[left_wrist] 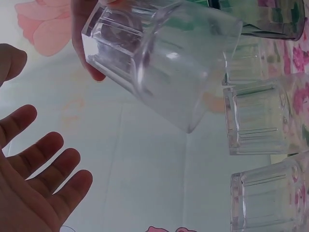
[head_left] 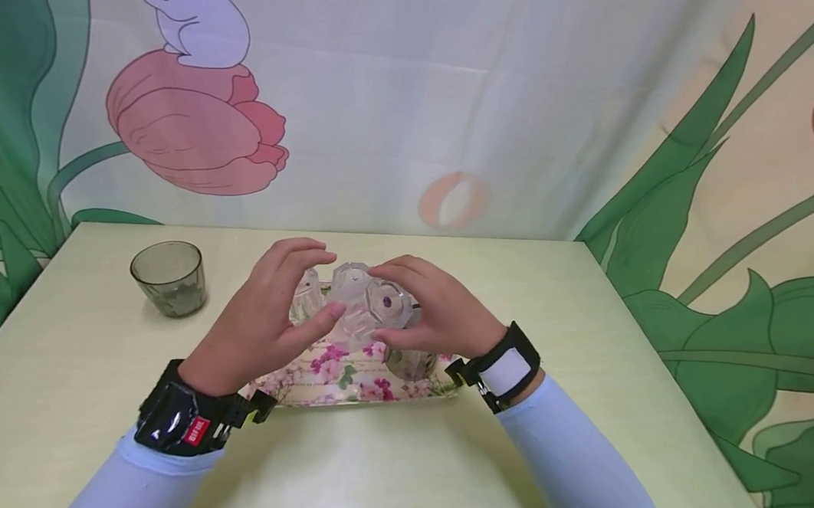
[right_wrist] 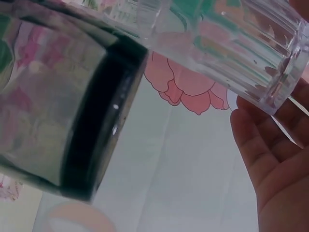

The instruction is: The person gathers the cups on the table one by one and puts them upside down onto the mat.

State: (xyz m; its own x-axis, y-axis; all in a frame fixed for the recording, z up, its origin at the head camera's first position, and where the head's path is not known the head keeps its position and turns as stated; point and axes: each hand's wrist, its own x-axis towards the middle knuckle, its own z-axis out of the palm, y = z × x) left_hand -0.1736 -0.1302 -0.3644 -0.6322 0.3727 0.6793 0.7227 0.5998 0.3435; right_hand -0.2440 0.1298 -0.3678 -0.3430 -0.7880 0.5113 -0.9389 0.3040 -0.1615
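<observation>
My right hand (head_left: 447, 309) grips a clear faceted glass (head_left: 386, 303) by its base, fingers on one side and thumb on the other. The glass is tilted above the tray (head_left: 290, 390), its mouth pointing down and to the left. My left hand (head_left: 261, 315) hovers to the left of it, fingers spread and apart from the glass in the left wrist view. More clear glasses (left_wrist: 256, 118) stand mouth down in a row on the flowered tray. A smoky dark glass (right_wrist: 43, 106) stands mouth down at the tray's right, below my right hand.
A smoky glass (head_left: 171, 280) stands upright at the back left of the pale table (head_left: 391, 470). Behind the table hangs a curtain (head_left: 386, 117) printed with flowers and leaves.
</observation>
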